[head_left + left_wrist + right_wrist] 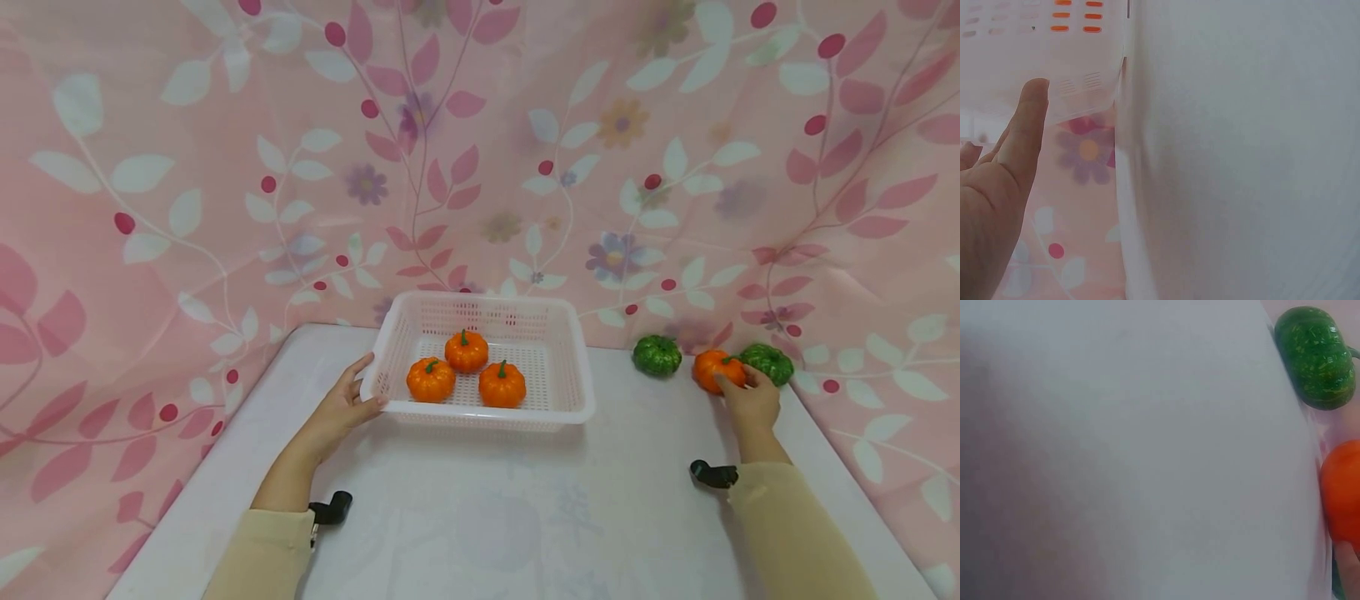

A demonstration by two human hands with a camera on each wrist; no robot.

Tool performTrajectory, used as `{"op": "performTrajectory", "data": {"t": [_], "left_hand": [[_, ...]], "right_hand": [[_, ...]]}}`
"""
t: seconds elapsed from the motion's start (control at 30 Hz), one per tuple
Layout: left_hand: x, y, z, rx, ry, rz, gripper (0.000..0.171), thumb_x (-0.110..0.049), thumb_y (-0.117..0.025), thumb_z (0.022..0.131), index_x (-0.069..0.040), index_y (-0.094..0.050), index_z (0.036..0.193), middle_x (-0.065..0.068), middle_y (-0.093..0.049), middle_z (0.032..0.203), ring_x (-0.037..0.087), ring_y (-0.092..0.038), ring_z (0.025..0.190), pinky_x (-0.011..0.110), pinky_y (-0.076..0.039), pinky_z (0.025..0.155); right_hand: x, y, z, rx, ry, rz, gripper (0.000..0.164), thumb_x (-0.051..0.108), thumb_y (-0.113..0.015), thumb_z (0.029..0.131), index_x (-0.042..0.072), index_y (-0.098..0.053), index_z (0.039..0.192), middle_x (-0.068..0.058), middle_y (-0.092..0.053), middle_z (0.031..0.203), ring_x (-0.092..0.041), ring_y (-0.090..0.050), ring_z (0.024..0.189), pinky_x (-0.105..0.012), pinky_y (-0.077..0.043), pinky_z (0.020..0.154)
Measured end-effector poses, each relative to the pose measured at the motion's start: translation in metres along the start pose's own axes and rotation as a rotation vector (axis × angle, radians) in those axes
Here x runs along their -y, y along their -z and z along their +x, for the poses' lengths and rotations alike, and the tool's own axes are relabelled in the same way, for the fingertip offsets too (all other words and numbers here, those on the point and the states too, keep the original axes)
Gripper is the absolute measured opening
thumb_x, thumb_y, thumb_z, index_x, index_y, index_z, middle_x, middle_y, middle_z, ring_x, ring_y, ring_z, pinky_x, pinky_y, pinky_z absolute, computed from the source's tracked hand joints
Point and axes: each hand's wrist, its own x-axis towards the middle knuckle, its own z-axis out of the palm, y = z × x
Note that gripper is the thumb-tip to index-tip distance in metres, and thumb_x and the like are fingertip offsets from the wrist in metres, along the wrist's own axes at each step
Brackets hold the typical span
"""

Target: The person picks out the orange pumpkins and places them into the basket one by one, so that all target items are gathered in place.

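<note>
A white plastic basket stands at the back of the table, holding three small orange pumpkins with green stems. My left hand holds the basket's front left corner, its thumb at the front rim and its fingers along the left side. In the left wrist view, the thumb lies against the basket wall. Far to the right, my right hand grips another orange pumpkin between thumb and fingers. On either side of it sit two green pumpkins, the left one and the right one.
A white cloth covers the table. Behind and beside it hangs a pink curtain with leaves and flowers. Each wrist carries a small black camera mount, the left one and the right one.
</note>
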Motion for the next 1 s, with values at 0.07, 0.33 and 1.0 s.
{"op": "performTrajectory", "data": {"t": [0.07, 0.33, 1.0], "left_hand": [[0.001, 0.0, 0.0, 0.002, 0.002, 0.004, 0.091, -0.008, -0.067, 0.096, -0.022, -0.007, 0.162, 0.026, -0.03, 0.156, 0.031, -0.05, 0.123, 0.023, -0.05, 0.093], [0.004, 0.001, 0.002, -0.012, 0.012, 0.022, 0.094, -0.016, -0.073, 0.093, -0.023, -0.009, 0.162, 0.025, -0.03, 0.156, 0.029, -0.051, 0.122, 0.027, -0.05, 0.095], [0.004, 0.001, 0.002, -0.012, 0.016, 0.016, 0.094, -0.019, -0.074, 0.093, -0.025, -0.01, 0.162, 0.024, -0.031, 0.156, 0.033, -0.05, 0.124, 0.031, -0.05, 0.097]], "right_hand": [[-0.001, 0.001, 0.0, 0.003, -0.004, 0.003, 0.074, 0.042, -0.062, 0.096, 0.005, -0.035, 0.155, -0.021, -0.037, 0.156, -0.038, -0.035, 0.138, -0.047, -0.034, 0.114], [0.004, 0.005, -0.005, -0.014, 0.0, 0.017, 0.075, 0.044, -0.063, 0.095, 0.008, -0.036, 0.155, -0.019, -0.039, 0.155, -0.036, -0.037, 0.136, -0.046, -0.035, 0.113], [0.023, 0.019, -0.028, 0.035, -0.023, 0.071, 0.079, 0.051, -0.067, 0.091, 0.018, -0.036, 0.156, -0.014, -0.035, 0.158, -0.034, -0.039, 0.138, -0.04, -0.041, 0.108]]}}
